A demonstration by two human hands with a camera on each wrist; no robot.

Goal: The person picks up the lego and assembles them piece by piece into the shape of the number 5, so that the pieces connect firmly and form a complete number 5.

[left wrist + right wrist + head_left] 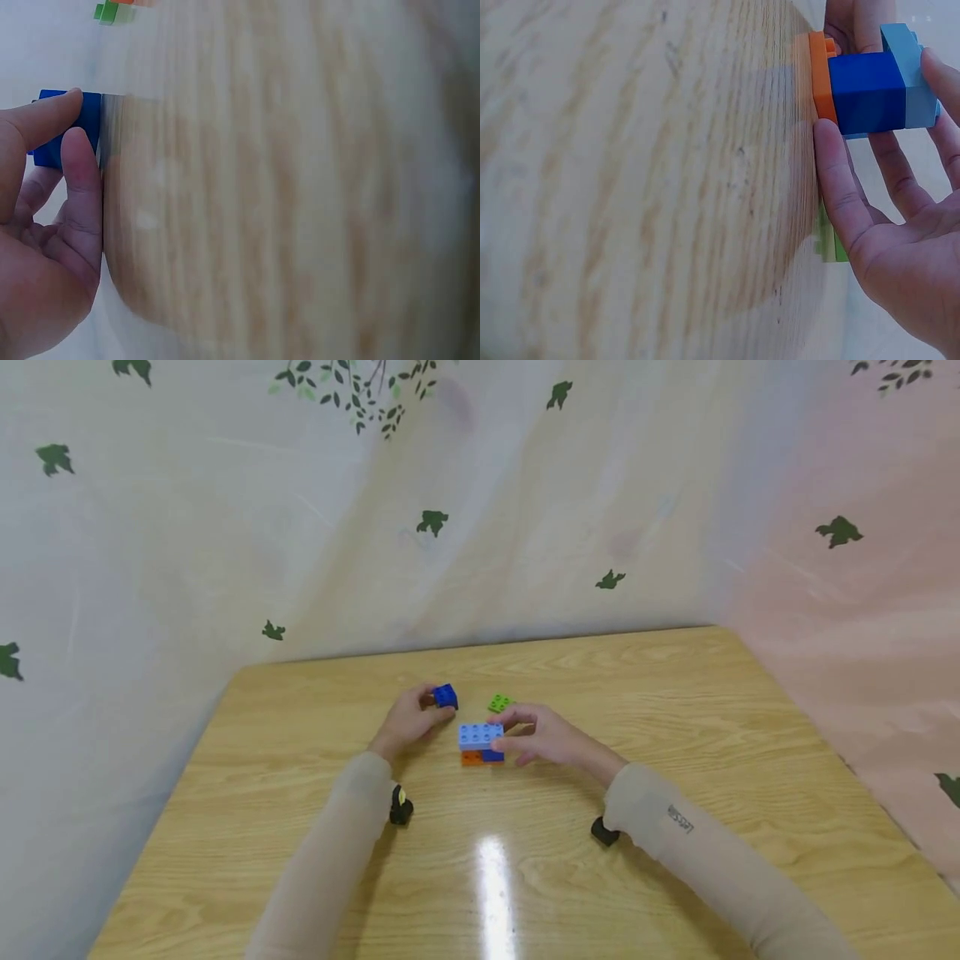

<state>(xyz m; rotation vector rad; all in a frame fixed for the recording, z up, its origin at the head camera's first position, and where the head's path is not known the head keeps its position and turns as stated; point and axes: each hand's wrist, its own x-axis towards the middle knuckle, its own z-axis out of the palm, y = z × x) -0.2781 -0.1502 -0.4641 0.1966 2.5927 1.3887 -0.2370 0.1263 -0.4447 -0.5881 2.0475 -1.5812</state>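
My left hand (410,720) pinches a small dark blue toy brick (445,696) between thumb and fingers, on the table's far half. The left wrist view shows the digits against the sides of this brick (90,112). Right of it stands a stack: a light blue brick (480,735) on top, a dark blue block (870,94) under it and an orange plate (822,82) at the base. With thumb and fingers my right hand (547,737) grips the light blue brick at its right end. One finger reaches down beside the orange plate. Just behind the stack lies a green studded plate (500,702).
The wooden table (300,827) extends around both hands. A pale cloth backdrop (225,543) with leaf and bird prints hangs along its far edge and continues at both sides. Black wrist devices (402,810) hang under both sleeves.
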